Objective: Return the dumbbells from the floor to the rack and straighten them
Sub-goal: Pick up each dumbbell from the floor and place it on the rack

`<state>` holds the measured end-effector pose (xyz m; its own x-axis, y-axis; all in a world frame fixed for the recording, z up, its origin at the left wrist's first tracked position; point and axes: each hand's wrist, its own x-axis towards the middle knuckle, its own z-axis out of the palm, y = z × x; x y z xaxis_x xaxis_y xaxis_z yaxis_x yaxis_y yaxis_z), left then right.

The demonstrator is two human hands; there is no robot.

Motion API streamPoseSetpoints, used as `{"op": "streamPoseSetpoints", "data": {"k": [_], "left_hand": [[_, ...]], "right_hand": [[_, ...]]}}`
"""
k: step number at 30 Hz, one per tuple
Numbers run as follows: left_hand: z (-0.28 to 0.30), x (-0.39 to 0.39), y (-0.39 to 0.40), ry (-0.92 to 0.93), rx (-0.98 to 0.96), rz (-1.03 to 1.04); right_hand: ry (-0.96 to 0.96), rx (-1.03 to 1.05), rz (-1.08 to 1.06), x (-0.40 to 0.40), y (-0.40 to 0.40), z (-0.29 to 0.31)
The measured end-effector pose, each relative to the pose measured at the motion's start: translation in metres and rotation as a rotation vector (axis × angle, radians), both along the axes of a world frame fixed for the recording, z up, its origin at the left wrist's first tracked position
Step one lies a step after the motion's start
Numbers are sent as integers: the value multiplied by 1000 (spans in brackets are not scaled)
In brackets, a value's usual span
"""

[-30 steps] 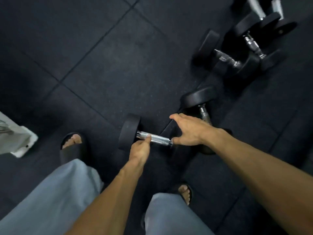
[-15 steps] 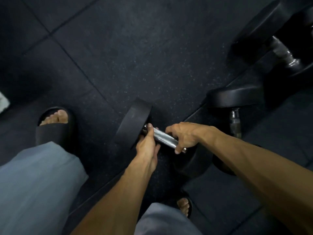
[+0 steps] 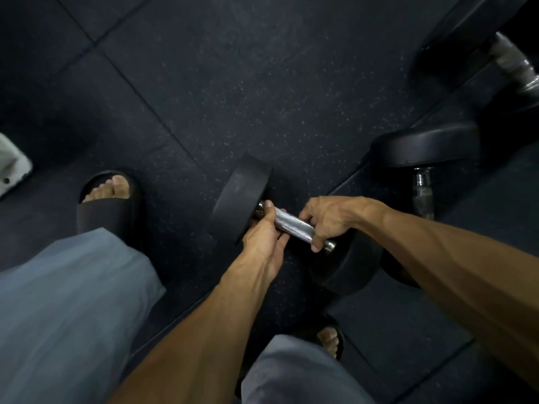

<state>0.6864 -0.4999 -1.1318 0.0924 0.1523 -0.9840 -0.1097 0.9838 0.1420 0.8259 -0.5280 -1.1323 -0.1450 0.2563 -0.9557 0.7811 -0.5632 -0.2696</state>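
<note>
Nearest, the left hand (image 3: 264,240) and the right hand (image 3: 328,220) both curl around the knurled handle of a dumbbell (image 3: 294,225) above the floor (image 3: 233,83) tiles. Just beyond lies a second dumbbell (image 3: 423,150), then a third dumbbell (image 3: 466,30) near the far right edge.

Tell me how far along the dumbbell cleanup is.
Nothing looks racked; no rack is in view. In hand: left hand and right hand both grip the nearest dumbbell by its handle. Left: a second dumbbell and a third dumbbell on the floor.
</note>
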Motion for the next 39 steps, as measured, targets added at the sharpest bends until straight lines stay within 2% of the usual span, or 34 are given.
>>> {"op": "streamPoseSetpoints", "data": {"k": [4,10,13,19,26,39], "left_hand": [[8,-3,2,36,12,-59],[26,-21,0,135,96,-307],[50,-31,-3,173,158,-431],[125,-36,6,130,305,-659],[261,-30,36,1,429,-887],[596,69,98,-371,675,-1298]], "right_hand": [[1,-7,-49,-6,-5,4],[68,6,-142,-26,-21,38],[111,-8,-225,-38,-34,66],[119,-2,-446,-61,-51,145],[68,46,-730,-79,-48,290],[-145,304,-1292,-59,-21,620]]}}
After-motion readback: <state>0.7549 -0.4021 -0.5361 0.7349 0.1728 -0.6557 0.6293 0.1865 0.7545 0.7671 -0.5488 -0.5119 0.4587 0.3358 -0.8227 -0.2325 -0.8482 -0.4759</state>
